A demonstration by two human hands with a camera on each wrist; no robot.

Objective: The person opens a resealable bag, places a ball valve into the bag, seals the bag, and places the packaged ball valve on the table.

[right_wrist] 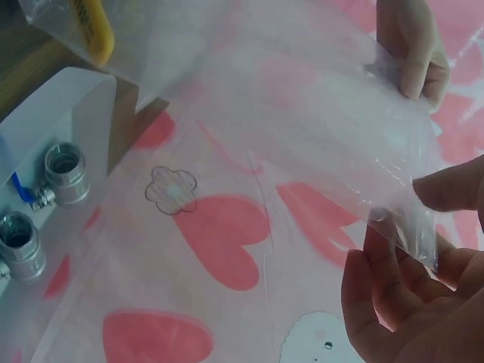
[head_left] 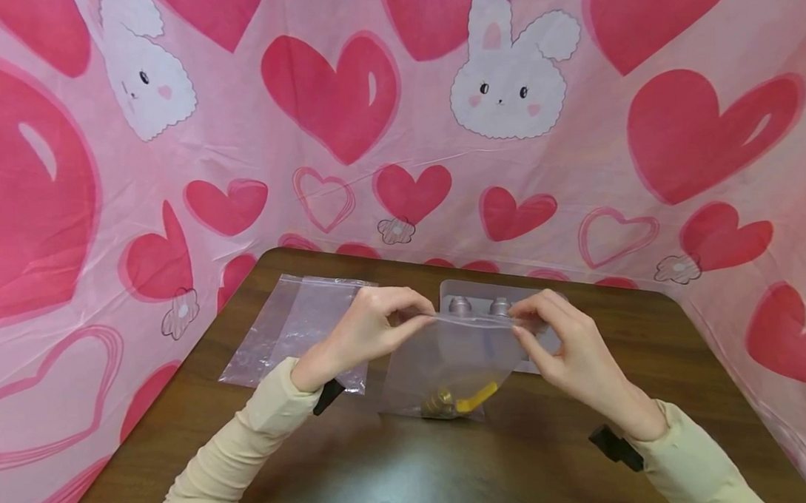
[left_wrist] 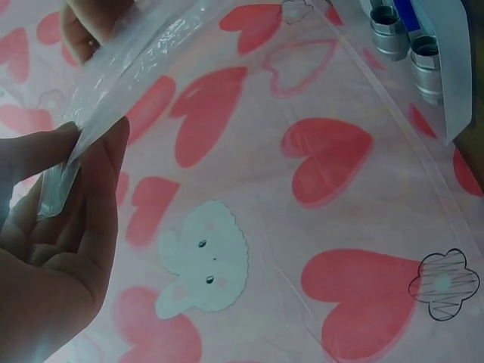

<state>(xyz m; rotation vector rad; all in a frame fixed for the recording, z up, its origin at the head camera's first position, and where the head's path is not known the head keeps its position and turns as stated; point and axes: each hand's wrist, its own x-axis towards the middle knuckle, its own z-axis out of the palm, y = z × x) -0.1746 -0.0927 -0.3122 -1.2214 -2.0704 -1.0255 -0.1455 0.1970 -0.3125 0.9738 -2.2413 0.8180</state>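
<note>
A clear zip bag (head_left: 414,369) hangs between both hands, its top edge stretched sideways. Inside, at the bottom, lies a brass ball valve (head_left: 440,404) with a yellow lever handle (head_left: 478,398); the handle (right_wrist: 97,34) also shows through the plastic in the right wrist view. My left hand (head_left: 375,323) pinches the bag's top left corner between thumb and fingers. At the opposite top corner my right hand (head_left: 573,342) pinches the edge the same way. Whether the zip is sealed cannot be made out.
Behind the bag stands a whitish tray (head_left: 484,288), partly hidden, with silver valves (right_wrist: 66,174) and blue handles in it. Flat empty zip bags (head_left: 262,345) lie on the left of the brown wooden table (head_left: 304,462). A pink heart-patterned cloth (head_left: 438,117) surrounds the table.
</note>
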